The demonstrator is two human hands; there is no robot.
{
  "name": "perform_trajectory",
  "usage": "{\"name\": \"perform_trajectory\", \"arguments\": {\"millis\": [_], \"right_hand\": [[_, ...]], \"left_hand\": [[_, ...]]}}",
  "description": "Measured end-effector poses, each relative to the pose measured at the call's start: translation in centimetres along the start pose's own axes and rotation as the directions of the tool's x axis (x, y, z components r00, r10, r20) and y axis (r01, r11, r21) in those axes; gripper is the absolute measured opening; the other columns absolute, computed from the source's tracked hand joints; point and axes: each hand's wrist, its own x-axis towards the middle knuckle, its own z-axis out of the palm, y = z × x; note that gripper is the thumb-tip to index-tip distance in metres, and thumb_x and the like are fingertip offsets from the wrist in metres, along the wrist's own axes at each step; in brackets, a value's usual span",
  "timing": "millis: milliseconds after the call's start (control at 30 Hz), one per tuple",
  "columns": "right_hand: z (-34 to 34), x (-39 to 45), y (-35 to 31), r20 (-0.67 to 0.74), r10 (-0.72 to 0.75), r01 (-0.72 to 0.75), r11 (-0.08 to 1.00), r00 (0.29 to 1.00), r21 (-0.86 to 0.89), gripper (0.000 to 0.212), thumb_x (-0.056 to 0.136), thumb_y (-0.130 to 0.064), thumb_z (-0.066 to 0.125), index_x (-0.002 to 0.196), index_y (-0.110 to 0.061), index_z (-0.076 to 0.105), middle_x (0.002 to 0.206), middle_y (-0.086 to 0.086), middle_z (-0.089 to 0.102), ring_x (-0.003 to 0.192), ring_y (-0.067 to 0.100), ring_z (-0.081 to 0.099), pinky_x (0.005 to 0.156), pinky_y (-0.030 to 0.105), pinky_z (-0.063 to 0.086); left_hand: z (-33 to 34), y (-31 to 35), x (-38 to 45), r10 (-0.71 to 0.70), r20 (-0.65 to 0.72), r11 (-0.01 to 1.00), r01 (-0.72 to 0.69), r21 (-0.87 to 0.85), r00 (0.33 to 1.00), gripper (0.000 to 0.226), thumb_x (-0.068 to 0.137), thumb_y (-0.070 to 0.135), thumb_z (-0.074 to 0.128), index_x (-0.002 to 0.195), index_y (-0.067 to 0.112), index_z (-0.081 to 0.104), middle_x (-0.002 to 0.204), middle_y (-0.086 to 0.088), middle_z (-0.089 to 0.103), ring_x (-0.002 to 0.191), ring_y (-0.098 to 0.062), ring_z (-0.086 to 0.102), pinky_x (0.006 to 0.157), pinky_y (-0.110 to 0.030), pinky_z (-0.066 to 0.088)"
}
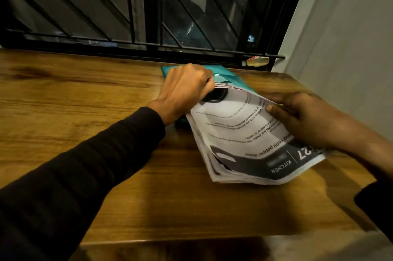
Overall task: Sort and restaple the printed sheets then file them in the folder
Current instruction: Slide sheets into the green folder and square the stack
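A stack of printed sheets, white with black bands and upside-down text, lies bowed on the wooden table. My left hand grips the stack's far left corner with curled fingers. My right hand holds the stack's right edge, thumb on top and fingers underneath. A teal folder lies flat behind and partly under the sheets, near the window. No stapler shows in view.
A black barred window runs along the table's far edge. A grey wall stands at the right. A small clear bottle lies on the window ledge. The table's front edge is close to me.
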Motion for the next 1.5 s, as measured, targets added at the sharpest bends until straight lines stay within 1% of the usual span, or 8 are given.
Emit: {"name": "perform_trajectory", "arguments": {"millis": [133, 433, 533, 633, 767, 1033, 1367, 1500], "right_hand": [[0.7, 1.1, 1.2, 0.050, 0.085, -0.078, 0.989, 0.995, -0.122, 0.019, 0.099, -0.036, 0.044, 0.093, -0.027, 0.059, 0.081, -0.008, 0.065, 0.068, 0.002, 0.060, 0.056, 0.021, 0.044], [2.0, 2.2, 1.8, -0.035, 0.166, -0.165, 0.897, 0.986, -0.410, 0.043, 0.090, -0.041, 0.060, 0.126, -0.023, 0.048, 0.121, 0.006, 0.059, 0.094, 0.020, 0.054, 0.073, 0.031, 0.045], [2.8, 1.9, 0.0, -0.176, -0.087, -0.040, 0.788, 0.981, -0.614, 0.054, 0.091, -0.033, 0.060, 0.137, -0.017, 0.039, 0.131, 0.009, 0.050, 0.113, 0.026, 0.051, 0.086, 0.037, 0.048], [3.7, 2.7, -2.6, -0.120, -0.338, 0.222, 0.807, 0.933, -0.547, 0.042, 0.094, -0.029, 0.053, 0.133, -0.015, 0.047, 0.130, 0.007, 0.050, 0.112, 0.023, 0.053, 0.093, 0.037, 0.050], [5.3, 6.2, -2.6, 0.083, -0.424, 0.395, 0.731, 0.902, -0.557, 0.045, 0.098, -0.036, 0.042, 0.135, -0.011, 0.049, 0.137, 0.009, 0.050, 0.124, 0.025, 0.048, 0.107, 0.040, 0.038], [8.0, 9.6, 0.7, 0.191, -0.164, 0.225, 0.905, 0.968, -0.361, 0.078, 0.088, -0.072, 0.007, 0.154, -0.029, 0.001, 0.162, 0.006, 0.002, 0.149, 0.023, -0.001, 0.118, 0.052, -0.001], [8.6, 11.4, -1.3, 0.118, -0.154, 0.179, 0.952, 0.981, -0.249, 0.077, 0.077, -0.083, 0.015, 0.141, -0.043, 0.032, 0.151, 0.007, 0.032, 0.137, 0.033, 0.033, 0.109, 0.054, 0.030], [8.7, 11.3, -1.3, 0.060, -0.099, 0.114, 0.928, 0.993, -0.353, 0.078, 0.081, -0.082, 0.019, 0.145, -0.038, 0.026, 0.157, 0.007, 0.023, 0.142, 0.032, 0.023, 0.111, 0.060, 0.016]], "left_hand": [[-0.1, -0.2, -0.1, -0.015, 0.010, 1.000, 0.015, 0.016, 1.000, 0.026, 0.096, 0.030, 0.048, 0.081, 0.015, 0.064, 0.073, 0.005, 0.049, 0.064, -0.019, 0.049, 0.055, -0.033, 0.038], [-0.5, 0.5, 0.0, -0.056, 0.052, 0.998, 0.055, 0.018, 0.997, 0.025, 0.096, 0.032, 0.048, 0.087, 0.016, 0.065, 0.079, 0.003, 0.048, 0.072, -0.021, 0.048, 0.062, -0.034, 0.030], [-0.4, 0.5, 0.0, -0.040, 0.051, 0.999, 0.039, 0.026, 0.998, 0.027, 0.096, 0.031, 0.048, 0.090, 0.013, 0.067, 0.081, -0.003, 0.058, 0.075, -0.026, 0.055, 0.062, -0.034, 0.033], [-0.2, 0.4, 0.0, -0.002, 0.026, 1.000, 0.001, 0.023, 1.000, 0.029, 0.097, 0.031, 0.047, 0.090, 0.012, 0.068, 0.079, -0.002, 0.057, 0.072, -0.025, 0.057, 0.061, -0.035, 0.040], [-0.1, 0.3, -0.3, 0.034, -0.018, 0.997, -0.032, 0.065, 0.999, 0.030, 0.096, 0.031, 0.047, 0.088, 0.012, 0.069, 0.082, -0.007, 0.067, 0.074, -0.030, 0.062, 0.058, -0.033, 0.035], [0.3, 0.2, -0.3, 0.057, -0.042, 0.995, -0.053, 0.083, 0.997, 0.031, 0.095, 0.031, 0.046, 0.089, 0.011, 0.070, 0.083, -0.007, 0.068, 0.074, -0.030, 0.063, 0.057, -0.033, 0.034], [0.8, 0.2, -0.7, 0.071, -0.017, 0.993, -0.069, 0.097, 0.997, 0.027, 0.093, 0.031, 0.050, 0.082, 0.014, 0.067, 0.081, -0.005, 0.067, 0.073, -0.027, 0.062, 0.059, -0.032, 0.027], [0.7, 0.2, -0.8, 0.062, -0.026, 0.993, -0.059, 0.100, 0.998, 0.026, 0.094, 0.031, 0.050, 0.083, 0.013, 0.067, 0.081, -0.004, 0.067, 0.073, -0.024, 0.061, 0.059, -0.031, 0.026]]}}
